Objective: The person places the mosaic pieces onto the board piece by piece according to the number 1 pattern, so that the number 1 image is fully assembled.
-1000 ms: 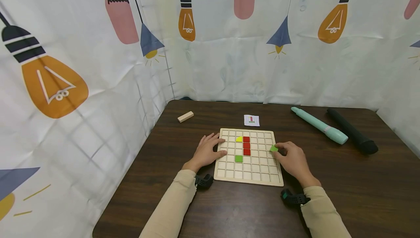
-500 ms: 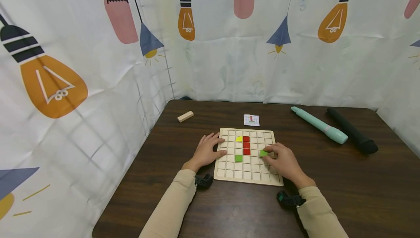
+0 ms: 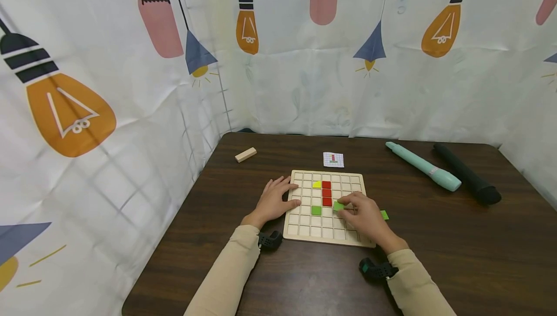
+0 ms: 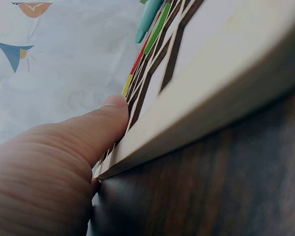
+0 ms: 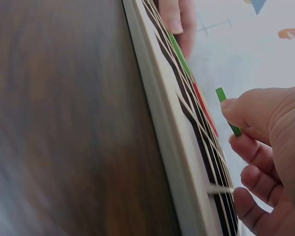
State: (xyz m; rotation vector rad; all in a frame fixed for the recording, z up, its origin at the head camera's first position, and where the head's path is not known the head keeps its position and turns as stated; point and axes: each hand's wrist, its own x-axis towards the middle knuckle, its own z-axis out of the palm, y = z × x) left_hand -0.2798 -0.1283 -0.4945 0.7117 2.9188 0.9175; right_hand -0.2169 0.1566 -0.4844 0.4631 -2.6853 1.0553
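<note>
My right hand (image 3: 364, 217) pinches a small green square tile (image 3: 338, 206) between thumb and fingertips. In the right wrist view that tile (image 5: 228, 112) is held on edge, apart from the board's surface. Below it is a wooden grid board (image 3: 310, 232), with a column of red tiles (image 3: 327, 193), a yellow piece (image 3: 317, 185) and another green tile (image 3: 316, 210) in its cells. My left hand (image 3: 271, 202) rests at the board's left side, fingers extended. Its thumb (image 4: 105, 118) lies over the raised rim in the left wrist view.
Another green piece (image 3: 385, 215) lies right of the board, partly behind my right hand. Behind the board is a small printed pattern card (image 3: 333, 159). A wooden block (image 3: 245, 155) sits back left; a mint tube (image 3: 424, 166) and a black tube (image 3: 467, 174) lie back right.
My right hand has carried the green tile leftward from the board's right edge to beside the red column. The green piece on the table has come into sight. My left hand stays put.
</note>
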